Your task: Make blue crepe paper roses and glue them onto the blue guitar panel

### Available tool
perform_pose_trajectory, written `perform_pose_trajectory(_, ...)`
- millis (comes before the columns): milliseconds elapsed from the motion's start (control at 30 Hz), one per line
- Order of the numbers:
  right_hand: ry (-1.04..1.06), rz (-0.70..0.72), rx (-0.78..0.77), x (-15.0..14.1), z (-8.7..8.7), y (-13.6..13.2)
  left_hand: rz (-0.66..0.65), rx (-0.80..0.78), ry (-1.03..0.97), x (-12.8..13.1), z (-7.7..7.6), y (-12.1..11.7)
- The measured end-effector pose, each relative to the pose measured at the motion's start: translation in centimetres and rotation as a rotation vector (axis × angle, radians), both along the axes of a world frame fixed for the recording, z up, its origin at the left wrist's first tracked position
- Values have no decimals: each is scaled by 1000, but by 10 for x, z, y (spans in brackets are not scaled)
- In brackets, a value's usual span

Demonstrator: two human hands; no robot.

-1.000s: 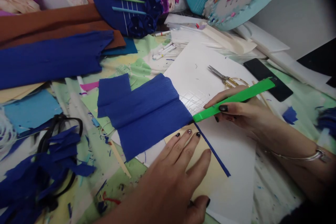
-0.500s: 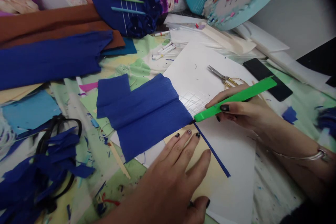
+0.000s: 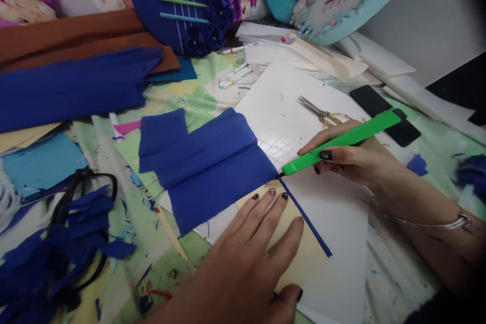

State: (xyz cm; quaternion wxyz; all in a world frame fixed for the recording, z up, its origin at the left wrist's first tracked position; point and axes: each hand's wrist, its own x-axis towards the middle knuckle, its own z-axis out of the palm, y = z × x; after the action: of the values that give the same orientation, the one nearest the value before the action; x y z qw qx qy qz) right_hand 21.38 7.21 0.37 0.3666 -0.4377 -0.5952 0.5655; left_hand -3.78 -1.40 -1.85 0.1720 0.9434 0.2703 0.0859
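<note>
My right hand (image 3: 341,154) is closed around a green utility knife (image 3: 341,140). Its dark blade tip points down at the right corner of a blue crepe paper sheet (image 3: 212,167), where the sheet meets a pale yellow card (image 3: 299,243). Along the card's right edge a thin blue strip (image 3: 307,218) shows. My left hand (image 3: 254,253) lies flat on the card with its fingers spread, just below the blue sheet's lower edge. Under all this is a white board (image 3: 337,278), scored with crossing cut lines near the knife.
Gold-handled scissors (image 3: 317,109) lie on the board's far part, near a black phone (image 3: 385,115). Blue and brown paper rolls (image 3: 68,86) are at the left, above a heap of blue scraps (image 3: 68,248). Decorated round pieces (image 3: 178,5) stand at the back.
Almost nothing differs. The view has shifted slightly, and the knife's rear end has tilted a little; both hands keep their places.
</note>
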Motion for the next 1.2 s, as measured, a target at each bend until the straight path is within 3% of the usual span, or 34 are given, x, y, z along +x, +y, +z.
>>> perform_pose_trajectory(967, 42, -50, -101, 2, 5, 2, 0, -22, -7, 0, 0, 0)
perform_pose_trajectory(1200, 1, -32, -23, 4, 5, 3, 0, -12, -2, 0, 0, -2)
